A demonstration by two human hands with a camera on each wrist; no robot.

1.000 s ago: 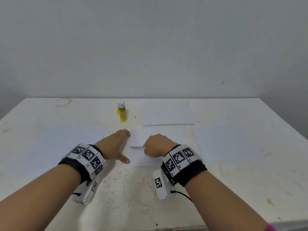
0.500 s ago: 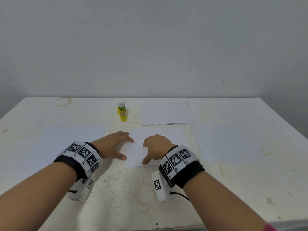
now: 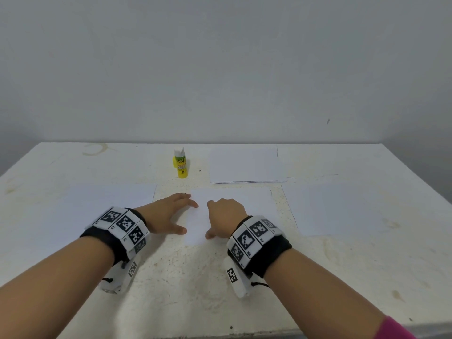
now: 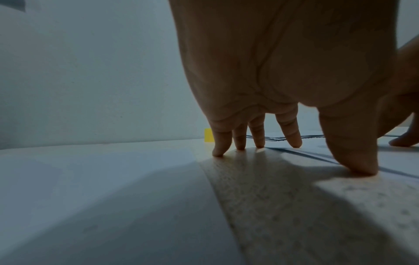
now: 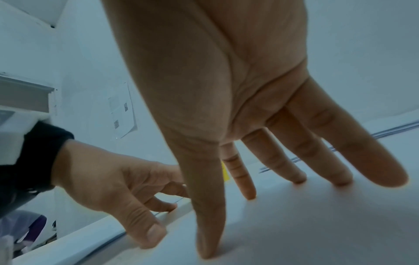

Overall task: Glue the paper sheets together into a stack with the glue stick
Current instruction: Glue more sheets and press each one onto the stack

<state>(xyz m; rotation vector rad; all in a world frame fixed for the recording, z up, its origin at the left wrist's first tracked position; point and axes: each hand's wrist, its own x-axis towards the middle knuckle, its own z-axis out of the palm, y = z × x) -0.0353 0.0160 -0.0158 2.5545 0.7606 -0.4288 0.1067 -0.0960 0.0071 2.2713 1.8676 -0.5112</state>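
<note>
A plain grey wall backs the scuffed white tabletop (image 3: pixel 171 277), where the middle paper sheet (image 3: pixel 234 199) lies flat under both hands. The left hand (image 3: pixel 166 214) and right hand (image 3: pixel 226 216) each keep a wide grip, fingertips pressing, holding nothing. The sheet looks light, limp and easily creased, best lifted by an edge; the rigid glue stick (image 3: pixel 180 162) stands behind, easily taken round its barrel.

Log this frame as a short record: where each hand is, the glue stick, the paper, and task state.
left hand: fingers spread, fingertips down at the left edge of the centre white paper sheet, holding nothing
right hand: fingers straight, fingertips pressing on the same sheet
yellow glue stick with white cap: upright at the back of the table, capped, untouched
far stack of white sheets: right of the glue stick
single sheets: one at left, one at right
worn white table: bears everything
task state: side sheets not yet joined
</note>
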